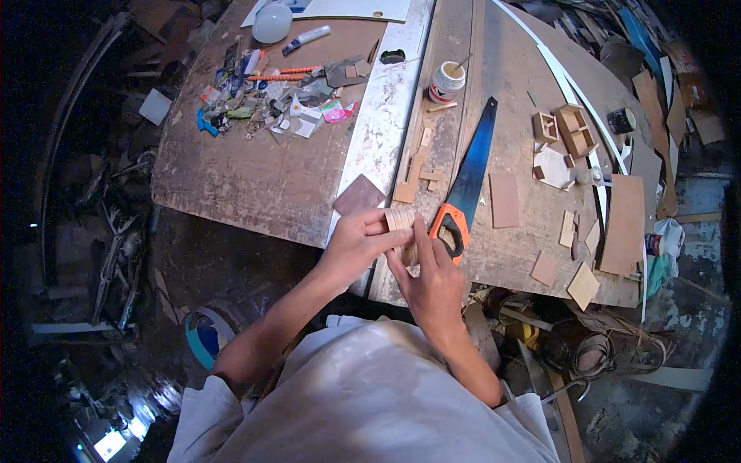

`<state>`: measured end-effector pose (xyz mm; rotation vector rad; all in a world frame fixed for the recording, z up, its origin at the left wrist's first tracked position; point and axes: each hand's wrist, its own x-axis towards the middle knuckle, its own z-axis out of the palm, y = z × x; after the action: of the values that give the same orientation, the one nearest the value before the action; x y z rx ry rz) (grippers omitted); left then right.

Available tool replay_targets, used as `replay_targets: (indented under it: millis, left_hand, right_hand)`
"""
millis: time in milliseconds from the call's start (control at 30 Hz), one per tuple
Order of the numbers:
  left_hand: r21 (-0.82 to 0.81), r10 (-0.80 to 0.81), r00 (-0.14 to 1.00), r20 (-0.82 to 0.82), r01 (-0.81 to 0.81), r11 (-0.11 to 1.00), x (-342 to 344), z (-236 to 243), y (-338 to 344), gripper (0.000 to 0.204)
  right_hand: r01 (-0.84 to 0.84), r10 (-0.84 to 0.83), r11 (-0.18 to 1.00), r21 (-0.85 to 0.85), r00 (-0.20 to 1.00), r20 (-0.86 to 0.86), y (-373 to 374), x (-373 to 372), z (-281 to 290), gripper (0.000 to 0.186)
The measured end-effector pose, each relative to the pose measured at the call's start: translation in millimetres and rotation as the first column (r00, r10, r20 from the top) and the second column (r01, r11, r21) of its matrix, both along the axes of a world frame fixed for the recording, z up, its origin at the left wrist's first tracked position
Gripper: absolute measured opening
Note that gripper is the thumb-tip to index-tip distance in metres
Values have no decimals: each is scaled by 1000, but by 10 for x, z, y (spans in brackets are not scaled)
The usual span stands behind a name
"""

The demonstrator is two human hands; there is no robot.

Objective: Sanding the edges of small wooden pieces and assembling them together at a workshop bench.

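Note:
Both hands hold a small light-wood piece (400,219) made of stacked thin strips, just above the near edge of the table. My left hand (357,245) pinches it from the left, thumb and fingers closed on its side. From the right, my right hand (429,284) grips it, with the index finger stretched up along its edge. The fingers cover part of the piece. Just right of my right hand lies a handsaw (472,163) with a blue blade and an orange handle. Beyond my left hand sits a brown square tile (359,195).
An open jar (447,82) with a stick in it stands farther back. Small wooden boxes (575,131) and thin wood pieces (505,200) lie on the right. Scraps and pencils (285,76) clutter the left tabletop (224,181). A pale metal strip (384,100) crosses the table.

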<state>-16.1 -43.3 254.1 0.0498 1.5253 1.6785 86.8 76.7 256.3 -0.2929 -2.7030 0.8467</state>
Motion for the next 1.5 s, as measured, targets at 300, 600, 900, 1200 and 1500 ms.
replay_targets:
  millis: [300,600,900,1200,1500]
  left_hand:
    - [162,229,934,-274,-190,968,183,-110,-24,28]
    - [178,312,915,-257,-272,946,235,-99,-33,25]
    - [119,271,932,-239,-249,961,265,-136,-58,25]
    - [250,-41,997,-57,55,967,43,-31,-247,47]
    - [83,-74,990,-119,84,993,109,-21,-278,48]
  right_hand:
    - [20,-20,999,-44,1000,-1,-25,8,56,66]
    - [16,-16,1000,-17,1000,-17,-92,24,-11,72]
    - [8,-8,998,-57,1000,-13,-89,50,-17,70]
    - [-71,107,809,-584,994,28,156,1,70,64]
    - [-34,165,350,-936,986,26,293,72,43,72]
